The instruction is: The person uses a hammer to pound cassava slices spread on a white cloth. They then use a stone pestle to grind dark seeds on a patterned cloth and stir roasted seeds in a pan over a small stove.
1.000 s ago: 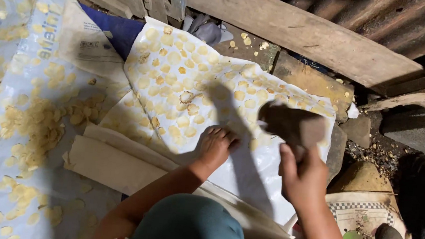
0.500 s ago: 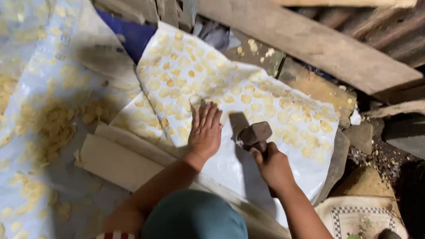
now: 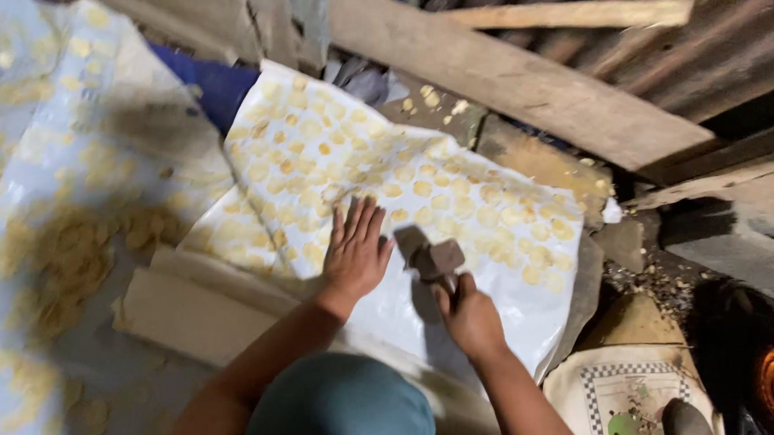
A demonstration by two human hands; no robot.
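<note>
Pounding on: we see mallet (image 3: 438, 258), raised a second ago, now down on white sheet (image 3: 491, 278); right hand (image 3: 472, 317) clenched on handle, left hand (image 3: 356, 253) flat, released, steadying.

Both forearms are bare, with no sleeves reaching the wrists. The left hand (image 3: 355, 253) and right hand (image 3: 470, 317) wear no gloves, rings or watch. A rounded teal cloth covering (image 3: 341, 416) shows at the bottom edge.
</note>
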